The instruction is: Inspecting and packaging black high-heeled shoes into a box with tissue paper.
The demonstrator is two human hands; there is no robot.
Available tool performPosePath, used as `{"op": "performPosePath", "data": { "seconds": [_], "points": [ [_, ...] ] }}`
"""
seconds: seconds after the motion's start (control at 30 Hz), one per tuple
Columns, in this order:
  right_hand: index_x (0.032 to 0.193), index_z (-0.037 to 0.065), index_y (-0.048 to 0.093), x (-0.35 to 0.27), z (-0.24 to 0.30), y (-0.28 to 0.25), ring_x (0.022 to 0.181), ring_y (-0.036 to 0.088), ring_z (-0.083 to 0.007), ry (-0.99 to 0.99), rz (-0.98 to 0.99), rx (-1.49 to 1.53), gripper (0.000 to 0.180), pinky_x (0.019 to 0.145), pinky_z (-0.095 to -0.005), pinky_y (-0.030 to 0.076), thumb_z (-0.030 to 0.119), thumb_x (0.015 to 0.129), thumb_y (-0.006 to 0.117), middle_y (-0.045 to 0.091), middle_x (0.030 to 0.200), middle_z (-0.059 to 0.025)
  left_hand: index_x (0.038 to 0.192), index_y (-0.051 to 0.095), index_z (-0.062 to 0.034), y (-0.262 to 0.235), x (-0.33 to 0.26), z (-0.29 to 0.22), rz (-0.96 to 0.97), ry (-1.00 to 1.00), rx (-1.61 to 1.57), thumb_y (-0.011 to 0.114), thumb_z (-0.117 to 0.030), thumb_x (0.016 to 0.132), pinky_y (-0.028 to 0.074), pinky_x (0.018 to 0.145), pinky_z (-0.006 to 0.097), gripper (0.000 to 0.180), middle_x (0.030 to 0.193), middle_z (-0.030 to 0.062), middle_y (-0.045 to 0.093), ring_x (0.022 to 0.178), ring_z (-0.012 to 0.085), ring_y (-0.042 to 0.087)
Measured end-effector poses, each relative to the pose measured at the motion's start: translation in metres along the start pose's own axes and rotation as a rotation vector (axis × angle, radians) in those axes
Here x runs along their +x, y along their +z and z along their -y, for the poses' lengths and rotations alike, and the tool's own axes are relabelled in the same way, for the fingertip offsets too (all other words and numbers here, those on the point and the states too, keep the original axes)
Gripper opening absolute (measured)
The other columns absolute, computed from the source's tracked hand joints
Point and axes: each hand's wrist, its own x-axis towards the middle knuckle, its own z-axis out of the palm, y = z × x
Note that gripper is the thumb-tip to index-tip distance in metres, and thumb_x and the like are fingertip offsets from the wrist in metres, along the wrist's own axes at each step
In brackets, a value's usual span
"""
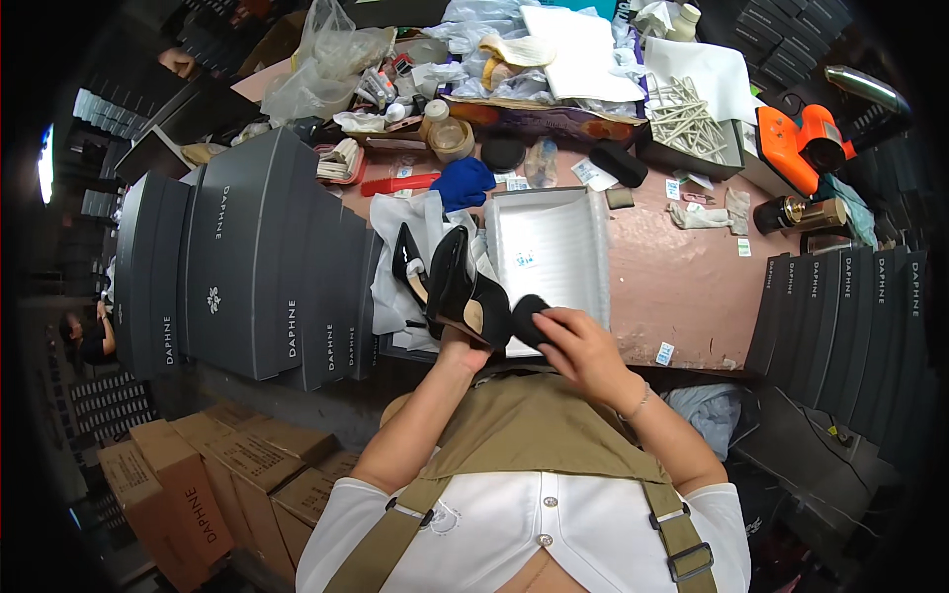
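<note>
Close in, left hand point(463, 348) gripped black high-heeled shoe point(465, 287) from below, right hand point(578, 346) pinched dark pad point(532, 316) against its toe, above open white shoebox point(554, 247) on pink worktable point(682, 277); grey box lids point(247, 257) stacked beyond

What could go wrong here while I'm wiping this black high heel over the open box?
The left hand holds the black high heel only from below, so a push from the black pad in the right hand might tip it. The second heel leans on loose white paper and could slide.
</note>
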Motion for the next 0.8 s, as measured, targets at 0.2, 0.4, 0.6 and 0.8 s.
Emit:
{"op": "performPosePath", "data": {
  "seconds": [0.2, 0.4, 0.6, 0.8],
  "points": [
    [0.087, 0.001, 0.064, 0.011, -0.033, 0.11, 0.091, 0.058, -0.0276, 0.006, 0.153, -0.059, 0.015, 0.077, -0.0353, 0.046, 0.004, 0.074, 0.057, 0.06, 0.094, -0.0131, 0.112, 0.059, -0.0105, -0.016, -0.003, 0.003, 0.219, 0.277, 0.375, 0.057, -0.024, 0.093, 0.052, 0.08, 0.03, 0.023, 0.104, 0.0025, 0.064, 0.094, 0.0141, 0.063],
    [0.107, -0.008, 0.062, 0.001, -0.03, -0.008, 0.105, 0.055, -0.0209, 0.383, 0.526, 1.157, 0.026, 0.094, -0.0328, 0.04, 0.008, 0.087, 0.061, 0.062, 0.109, -0.0135, 0.122, 0.049, -0.0017, -0.049, 0.024, -0.022, 0.308, -0.025, -0.012, 0.043, -0.044, 0.094, 0.05, 0.089, 0.06, 0.051, 0.121, 0.0218, 0.055, 0.104, 0.0439, 0.058],
    [0.115, -0.001, 0.061, -0.038, -0.17, -0.04, 0.088, 0.059, -0.0229, 0.625, -0.479, 0.073, 0.028, 0.08, -0.032, 0.047, 0.01, 0.089, 0.057, 0.062, 0.102, -0.0142, 0.132, 0.045, -0.009, -0.004, -0.001, 0.0, 0.159, -0.07, 0.226, 0.037, -0.042, 0.098, 0.043, 0.096, 0.062, 0.048, 0.131, 0.0145, 0.05, 0.117, 0.0374, 0.051],
    [0.128, 0.002, 0.052, 0.0, -0.078, -0.001, 0.105, 0.054, -0.0201, 0.448, -0.169, 0.395, 0.049, 0.092, -0.0315, 0.043, 0.02, 0.086, 0.068, 0.057, 0.113, -0.0113, 0.139, 0.035, -0.0136, 0.028, -0.013, 0.044, 0.131, 0.23, 0.624, 0.033, -0.053, 0.099, 0.056, 0.08, 0.047, 0.056, 0.127, 0.0086, 0.05, 0.112, 0.0231, 0.056]
  ]
}}
